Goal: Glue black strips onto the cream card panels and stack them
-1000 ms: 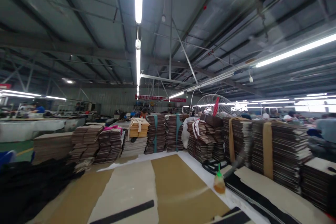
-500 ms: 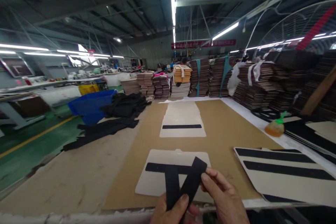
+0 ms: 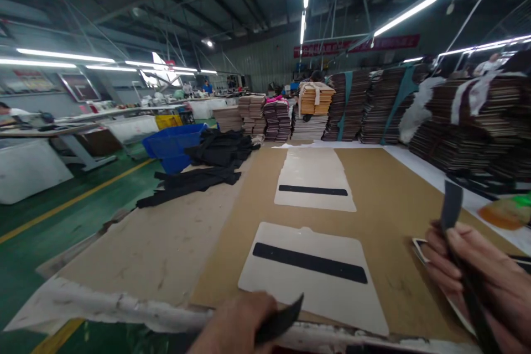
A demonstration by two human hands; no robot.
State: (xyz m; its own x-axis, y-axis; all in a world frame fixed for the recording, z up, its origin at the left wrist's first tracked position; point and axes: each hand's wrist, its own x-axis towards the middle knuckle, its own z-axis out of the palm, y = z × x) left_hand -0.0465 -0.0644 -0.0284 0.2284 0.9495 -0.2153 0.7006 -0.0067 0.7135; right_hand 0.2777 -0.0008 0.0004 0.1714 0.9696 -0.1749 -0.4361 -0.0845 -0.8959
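Observation:
My left hand (image 3: 238,323), low in the view at the table's front edge, is closed on a black strip (image 3: 282,319) whose tip points right. At the right, my right hand (image 3: 477,271) grips another black strip (image 3: 452,204), which stands up above the fingers and hangs down below them. Between the hands lies a cream panel (image 3: 307,298) with one black strip (image 3: 309,261) across it. Behind it is a second cream panel (image 3: 311,168) with a black strip (image 3: 313,190) near its front edge. My right hand covers most of the panels at the right.
Black strips (image 3: 224,149) are heaped on the table's left side, beside a blue bin (image 3: 174,141). Stacks of dark pieces (image 3: 385,105) and tan pieces (image 3: 317,99) line the back. An orange bag with green top (image 3: 504,213) sits at the right.
The view has turned right-to-left, shifting the scene rightward. My hands have parted: the right has moved far right with one strip, the left down and left with another.

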